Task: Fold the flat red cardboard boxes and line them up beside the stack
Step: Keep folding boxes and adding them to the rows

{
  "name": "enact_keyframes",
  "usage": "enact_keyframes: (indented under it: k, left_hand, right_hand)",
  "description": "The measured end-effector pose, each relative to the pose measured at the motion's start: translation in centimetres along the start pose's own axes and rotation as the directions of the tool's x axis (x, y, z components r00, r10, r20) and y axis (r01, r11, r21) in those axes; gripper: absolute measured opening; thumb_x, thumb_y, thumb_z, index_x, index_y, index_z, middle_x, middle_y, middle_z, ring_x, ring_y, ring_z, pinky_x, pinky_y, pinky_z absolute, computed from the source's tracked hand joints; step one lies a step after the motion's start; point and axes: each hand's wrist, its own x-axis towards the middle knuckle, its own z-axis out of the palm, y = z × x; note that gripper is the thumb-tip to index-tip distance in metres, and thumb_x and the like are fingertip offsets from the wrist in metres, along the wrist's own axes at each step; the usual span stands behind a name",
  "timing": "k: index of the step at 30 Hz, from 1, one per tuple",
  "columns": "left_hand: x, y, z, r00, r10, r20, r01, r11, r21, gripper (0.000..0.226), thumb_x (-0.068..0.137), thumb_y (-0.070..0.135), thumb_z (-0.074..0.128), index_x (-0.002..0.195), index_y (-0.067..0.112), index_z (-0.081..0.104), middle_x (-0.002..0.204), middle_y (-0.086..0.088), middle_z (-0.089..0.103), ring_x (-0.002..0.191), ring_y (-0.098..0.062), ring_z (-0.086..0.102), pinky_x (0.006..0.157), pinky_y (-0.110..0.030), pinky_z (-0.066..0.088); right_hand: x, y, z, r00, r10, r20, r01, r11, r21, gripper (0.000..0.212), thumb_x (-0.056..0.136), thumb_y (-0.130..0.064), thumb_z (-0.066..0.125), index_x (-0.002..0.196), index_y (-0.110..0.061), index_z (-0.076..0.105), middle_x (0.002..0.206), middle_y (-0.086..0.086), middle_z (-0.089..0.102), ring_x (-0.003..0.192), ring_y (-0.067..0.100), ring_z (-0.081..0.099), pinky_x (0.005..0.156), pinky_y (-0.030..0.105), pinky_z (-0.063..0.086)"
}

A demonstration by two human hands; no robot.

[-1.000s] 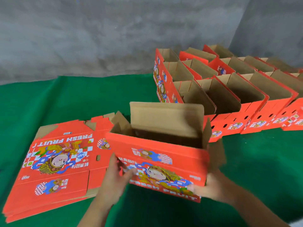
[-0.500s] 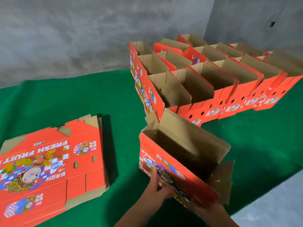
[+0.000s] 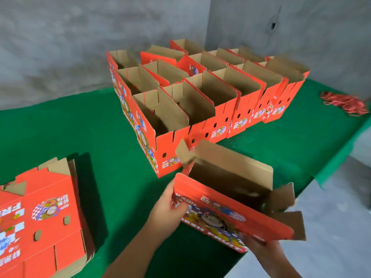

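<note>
I have the green worktop (image 3: 60, 133) spread under everything, its right edge dropping to grey floor. On its far side stands the block of folded boxes (image 3: 200, 93), open tops up, packed side by side in rows. At the near left lies the stack of flat boxes (image 3: 44, 217), printed faces up. Between them, just in front of the block's near corner, is the box in hand (image 3: 230, 199): opened into a tube, tilted toward me, its flaps loose at both ends. Its long axis runs from upper left to lower right, roughly square to the near row's front. My left hand (image 3: 166, 209) grips its left end, thumb on the printed face. My right hand (image 3: 259, 247) holds the lower right corner from beneath; its fingers are mostly hidden, so I judge a grasp rather than see it. The left end sits nearer the row, so I would pivot there. A small red tangle (image 3: 345, 103) lies far right.
</note>
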Motion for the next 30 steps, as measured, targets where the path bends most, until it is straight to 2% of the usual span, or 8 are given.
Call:
enact_keyframes:
  k: [5,8,14,18,20,23,27,30]
  left_hand:
    - [4.0,3.8,4.8,0.969,0.095,0.228,-0.082,0.994,-0.065,0.082,0.092,0.012,0.067,0.155,0.053,0.034,0.146,0.01,0.059,0.139,-0.012,0.055,0.115,-0.047,0.047]
    - [6.8,6.7,7.1,0.955,0.01,0.298,-0.018,1.0,0.024,0.088,0.088,0.03,0.067,0.157,0.056,0.019,0.147,0.014,0.059,0.135,-0.01,0.057,0.117,-0.05,0.043]
    - [11.7,11.5,13.7,0.917,-0.001,0.399,-0.004,1.0,0.011,0.121,0.083,0.036,0.071,0.159,0.049,-0.023,0.175,0.012,-0.014,0.159,-0.008,0.002,0.131,-0.047,0.009]
    - [14.1,14.0,19.7,0.79,-0.089,0.606,0.028,0.994,0.11,0.112,0.079,0.054,0.07,0.154,0.063,-0.013,0.162,0.027,0.029,0.138,-0.001,0.036,0.116,-0.047,0.035]
    - [15.8,14.5,22.8,0.759,-0.065,0.648,-0.015,0.993,0.117,0.111,0.078,0.057,0.071,0.156,0.062,-0.009,0.17,0.019,0.022,0.149,-0.007,0.031,0.122,-0.043,0.03]
    - [19.4,15.4,27.1,0.749,-0.061,0.66,-0.033,0.991,0.129,0.113,0.082,0.048,0.073,0.16,0.054,-0.008,0.171,0.009,0.024,0.153,-0.015,0.03,0.124,-0.038,0.027]
    - [25.5,18.1,31.6,0.773,-0.069,0.63,-0.014,0.992,0.126,0.109,0.088,0.036,0.072,0.164,0.048,-0.006,0.171,0.008,0.025,0.148,-0.012,0.032,0.117,-0.034,0.032]
    - [30.0,18.9,34.2,0.809,-0.063,0.584,-0.028,0.989,0.145,0.11,0.09,0.035,0.072,0.163,0.046,-0.009,0.171,0.009,0.02,0.152,-0.01,0.025,0.116,-0.029,0.028]
  right_hand:
    - [1.0,0.1,-4.0,0.986,-0.06,-0.155,0.071,0.995,0.068,0.058,0.069,-0.015,0.084,0.121,-0.025,0.062,0.108,-0.004,0.077,0.096,0.012,0.074,0.066,0.02,0.059]
    - [2.0,-0.7,-5.1,0.974,-0.087,-0.211,0.109,0.99,0.093,0.061,0.076,-0.011,0.079,0.132,-0.024,0.057,0.115,0.0,0.076,0.101,0.016,0.074,0.07,0.025,0.061]
    - [4.7,-3.8,-6.3,0.898,-0.102,-0.429,0.177,0.974,0.139,0.041,0.078,-0.027,0.078,0.113,-0.04,0.062,0.107,-0.011,0.075,0.093,0.011,0.073,0.079,0.037,0.057]
    - [8.6,-6.0,-7.0,0.83,-0.141,-0.54,0.235,0.966,0.108,0.021,0.095,-0.017,0.072,0.102,-0.037,0.068,0.107,-0.006,0.075,0.102,0.022,0.071,0.09,0.043,0.055]
    - [11.9,-8.4,-7.5,0.807,-0.275,-0.522,0.365,0.928,0.077,0.04,0.091,-0.007,0.075,0.122,-0.031,0.069,0.121,0.003,0.074,0.108,0.019,0.072,0.086,0.033,0.059]
    - [19.0,-10.5,-10.6,0.728,-0.34,-0.595,0.439,0.898,0.024,0.061,0.092,-0.005,0.07,0.146,-0.023,0.048,0.139,0.011,0.063,0.121,0.034,0.065,0.095,0.048,0.056]
    - [26.7,-10.0,-14.9,0.67,-0.23,-0.706,0.171,0.973,-0.154,0.089,0.092,-0.003,0.061,0.138,-0.07,0.023,0.136,-0.022,0.028,0.105,-0.005,0.049,0.105,0.036,0.045]
    - [32.1,-10.5,-16.9,0.682,-0.279,-0.676,0.2,0.96,-0.195,0.095,0.089,-0.017,0.067,0.157,-0.048,0.007,0.155,-0.012,0.02,0.123,-0.005,0.034,0.117,0.047,0.032]
